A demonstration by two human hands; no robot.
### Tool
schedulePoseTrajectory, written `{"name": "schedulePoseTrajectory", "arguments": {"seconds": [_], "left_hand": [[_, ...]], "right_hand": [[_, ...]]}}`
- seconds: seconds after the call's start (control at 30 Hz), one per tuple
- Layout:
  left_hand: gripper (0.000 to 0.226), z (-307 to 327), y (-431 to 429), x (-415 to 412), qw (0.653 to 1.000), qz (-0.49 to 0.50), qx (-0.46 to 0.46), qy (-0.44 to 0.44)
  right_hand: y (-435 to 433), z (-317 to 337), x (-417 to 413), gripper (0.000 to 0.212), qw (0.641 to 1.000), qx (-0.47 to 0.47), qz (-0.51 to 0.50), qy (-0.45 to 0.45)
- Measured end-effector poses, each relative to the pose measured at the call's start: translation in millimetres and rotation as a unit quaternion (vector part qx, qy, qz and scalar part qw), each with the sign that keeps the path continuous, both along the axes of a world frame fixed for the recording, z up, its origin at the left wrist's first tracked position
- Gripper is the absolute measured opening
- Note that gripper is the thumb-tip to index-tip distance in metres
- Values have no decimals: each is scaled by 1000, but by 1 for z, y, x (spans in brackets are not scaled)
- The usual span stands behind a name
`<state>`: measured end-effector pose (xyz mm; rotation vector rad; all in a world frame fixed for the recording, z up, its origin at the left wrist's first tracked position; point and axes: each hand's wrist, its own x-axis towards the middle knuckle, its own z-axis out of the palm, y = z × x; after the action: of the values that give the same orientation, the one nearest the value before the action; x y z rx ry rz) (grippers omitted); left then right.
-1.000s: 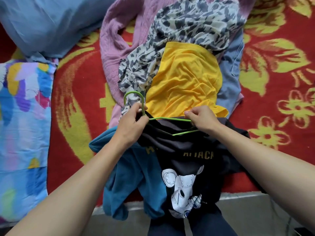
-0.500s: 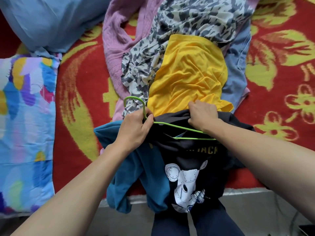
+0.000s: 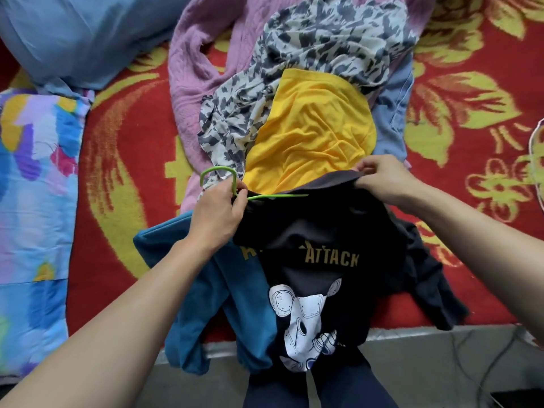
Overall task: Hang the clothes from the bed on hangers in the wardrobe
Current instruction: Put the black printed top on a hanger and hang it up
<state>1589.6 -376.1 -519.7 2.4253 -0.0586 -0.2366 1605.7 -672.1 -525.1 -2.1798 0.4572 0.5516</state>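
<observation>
Black T-shirt (image 3: 319, 231) lies at the near edge of the bed, print up, on a teal garment (image 3: 206, 290). Its hem hangs off toward the person.

Green hanger (image 3: 276, 196) is mostly inside the shirt; only one arm and the hook show.

Left hand (image 3: 219, 212) pinches the hanger neck just under the hook, fingers curled tight. Right hand (image 3: 382, 179) pinches the shirt's shoulder edge, pulled up and outward.

Risk: the far hanger end is hidden, so it may miss the shoulder and the shirt could slide off when lifted. The fabric might also drag the yellow garment (image 3: 309, 136).

Hanger long axis runs left to right, with the hook pointing away from the person. Shirt long axis runs near to far, collar end away.
</observation>
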Motion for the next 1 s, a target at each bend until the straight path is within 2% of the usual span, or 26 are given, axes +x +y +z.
{"name": "schedulePoseTrajectory", "arguments": {"seconds": [0.07, 0.13, 0.2, 0.3, 0.37, 0.47, 0.53, 0.63, 0.73, 0.8, 0.9, 0.93, 1.0], "left_hand": [[11, 6, -9, 0, 1000, -16, -3, -19], [10, 11, -12, 5, 999, -37, -11, -30], [15, 14, -11, 9, 998, -53, -17, -25], [27, 16, -9, 8, 997, -73, -21, 2], [32, 9, 3, 9, 998, -58, -10, 11], [39, -6, 35, 10, 999, -16, 33, 16], [35, -11, 44, 6, 999, -22, 34, 29], [29, -14, 45, -3, 999, -7, 3, 48], [23, -17, 53, -7, 998, 14, -15, 59], [19, -16, 55, -9, 997, 26, -20, 66], [31, -9, 46, -6, 997, 34, -34, 59], [35, -6, 43, -3, 997, 34, -39, 55], [35, 2, 43, 2, 998, 29, -43, 47]], "right_hand": [[25, 10, 1, 30, 997, 3, 79, -25], [45, 9, -6, 52, 974, -90, 196, -70], [62, 3, -14, 49, 933, -202, 279, -105], [75, -6, -16, 32, 910, -252, 286, -165], [68, -12, -14, 36, 901, -273, 279, -189], [33, -16, -16, 38, 897, -323, 245, -178], [11, -20, -22, 32, 909, -298, 239, -166], [-6, -27, -26, 15, 962, -132, 225, -77], [-18, -19, -17, 20, 985, -46, 169, -8], [-17, -4, -8, 24, 986, -52, 156, -12], [9, 15, 2, 28, 949, -183, 251, -52], [22, 20, 3, 28, 941, -181, 278, -64], [47, 26, 1, 18, 945, -109, 300, -75]]}}
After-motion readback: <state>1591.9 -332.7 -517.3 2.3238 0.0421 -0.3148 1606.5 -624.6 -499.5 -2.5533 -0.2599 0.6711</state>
